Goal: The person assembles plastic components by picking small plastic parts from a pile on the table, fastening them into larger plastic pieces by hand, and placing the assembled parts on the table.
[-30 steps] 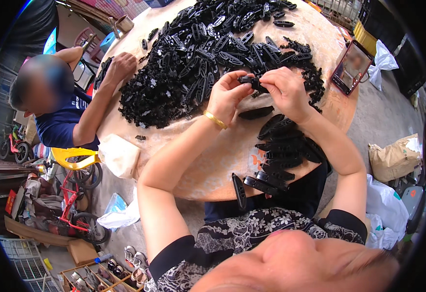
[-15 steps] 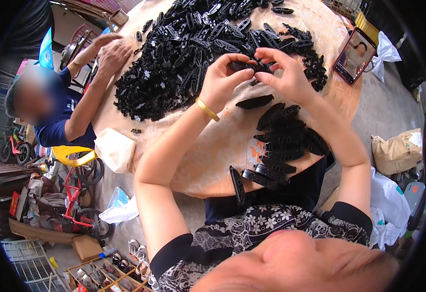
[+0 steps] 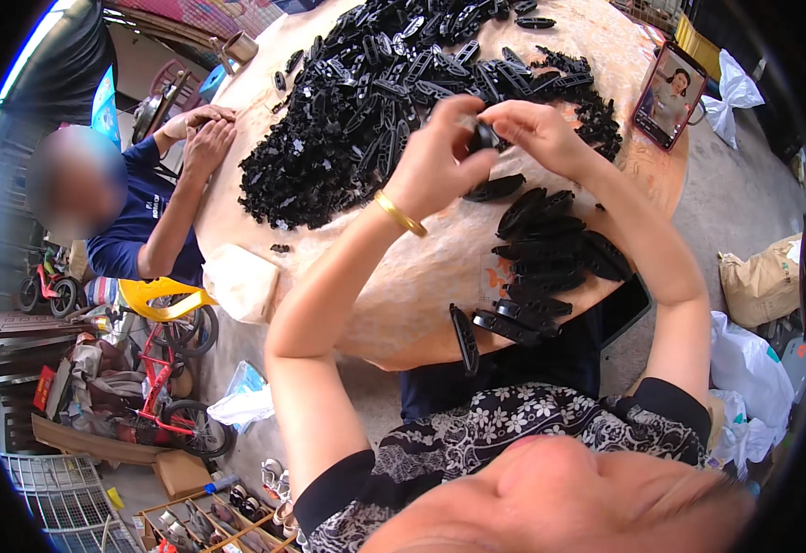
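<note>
Above the table, my left hand (image 3: 435, 157) pinches a small black plastic part (image 3: 483, 137), stood roughly on end between thumb and fingers. Close against it is my right hand (image 3: 546, 138), its fingertips drawn together at the part's upper right side; whatever they grip is hidden. Just below lies a long oval black piece (image 3: 495, 188). Nearer my body, several similar oval black pieces (image 3: 543, 251) lie in an overlapping row, and one more (image 3: 464, 339) rests at the table's near edge. Beyond my hands spreads a big heap of black plastic parts (image 3: 357, 101).
A phone (image 3: 670, 97) stands at the table's right edge. At the left, a co-worker's hands (image 3: 202, 134) rest on the table edge, near a white bag (image 3: 241, 283). A red bicycle (image 3: 158, 387) and a shoe rack (image 3: 218, 521) stand on the floor.
The black part has turned from lying level between both hands to standing on end in my left hand. My right fingertips have closed together. The co-worker's hands have come together.
</note>
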{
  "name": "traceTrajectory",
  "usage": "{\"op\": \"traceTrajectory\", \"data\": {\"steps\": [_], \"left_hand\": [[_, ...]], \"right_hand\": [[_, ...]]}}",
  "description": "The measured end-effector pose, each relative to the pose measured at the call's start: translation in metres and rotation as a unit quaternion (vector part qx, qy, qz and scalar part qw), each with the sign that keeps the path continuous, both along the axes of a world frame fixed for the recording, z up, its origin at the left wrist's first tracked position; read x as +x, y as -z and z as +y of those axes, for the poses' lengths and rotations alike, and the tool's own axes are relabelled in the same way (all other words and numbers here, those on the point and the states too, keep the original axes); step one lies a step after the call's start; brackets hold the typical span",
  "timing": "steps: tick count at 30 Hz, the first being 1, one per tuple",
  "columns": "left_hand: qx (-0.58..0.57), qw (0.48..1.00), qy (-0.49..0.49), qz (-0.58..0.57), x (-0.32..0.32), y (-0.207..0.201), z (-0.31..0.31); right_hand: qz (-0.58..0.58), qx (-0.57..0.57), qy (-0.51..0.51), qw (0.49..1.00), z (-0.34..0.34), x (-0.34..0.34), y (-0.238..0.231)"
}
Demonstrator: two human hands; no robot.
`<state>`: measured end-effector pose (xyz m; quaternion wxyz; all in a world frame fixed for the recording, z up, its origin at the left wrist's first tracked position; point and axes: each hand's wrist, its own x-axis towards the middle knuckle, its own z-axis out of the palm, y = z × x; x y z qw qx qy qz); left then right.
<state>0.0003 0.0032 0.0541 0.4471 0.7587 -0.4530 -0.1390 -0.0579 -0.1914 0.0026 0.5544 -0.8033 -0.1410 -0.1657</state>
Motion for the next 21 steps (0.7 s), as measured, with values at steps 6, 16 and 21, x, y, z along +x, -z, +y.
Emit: {"op": "traceTrajectory", "data": {"steps": [6,16,21], "left_hand": [[0.065,0.966,0.170,-0.181,-0.044,0.015,0.027],[0.292,0.841,-0.272,-0.365,0.041,0.024,0.050],[0.217,0.849,-0.234,-0.422,0.043,0.036,0.049]], "right_hand": [[-0.141,-0.405,0.084,0.899,0.007,-0.001,0.009],[-0.176,-0.292,-0.014,0.940,0.025,-0.013,0.007],[-0.105,-0.240,-0.070,0.963,0.027,-0.019,0.006]]}}
